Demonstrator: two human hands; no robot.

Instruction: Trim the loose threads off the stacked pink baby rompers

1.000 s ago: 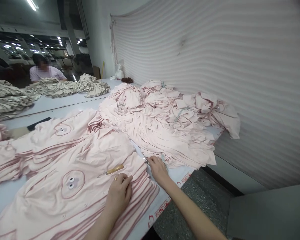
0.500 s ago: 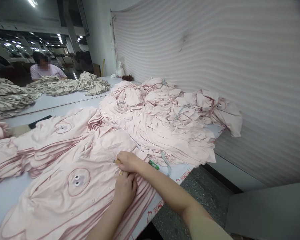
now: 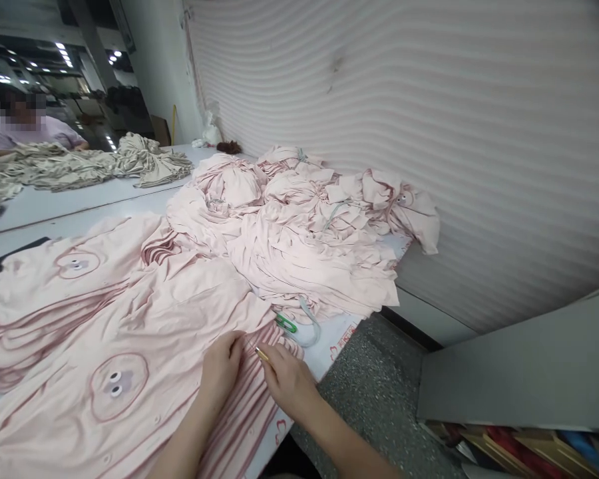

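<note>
A stack of pink garments (image 3: 180,313) with buttons and a round face patch (image 3: 118,387) spreads across the near table. My left hand (image 3: 222,366) is closed at the right edge of the top garment, thumb and fingertips pinching its cloth. Just to the right, my right hand (image 3: 290,380) is closed around a small yellow stick-like tool (image 3: 262,354) with a dark tip; its exact kind is unclear. The tool points toward my left fingertips, over the layered edges of the stack. Beyond my right hand lies a green tool (image 3: 285,323), beside a pale blue-grey strip (image 3: 310,326).
More pink garments (image 3: 319,266) lie heaped behind, some tied in bundles. Another pink stack (image 3: 80,266) is at left. Across the table, beige garments (image 3: 80,166) lie before a person (image 3: 30,126). A grey shelf unit (image 3: 524,366) stands right, past the table edge.
My right hand, earlier crossed over my left, has drawn back to the right side with the yellow tool. My left hand has shifted up the garment's edge. The view has turned right.
</note>
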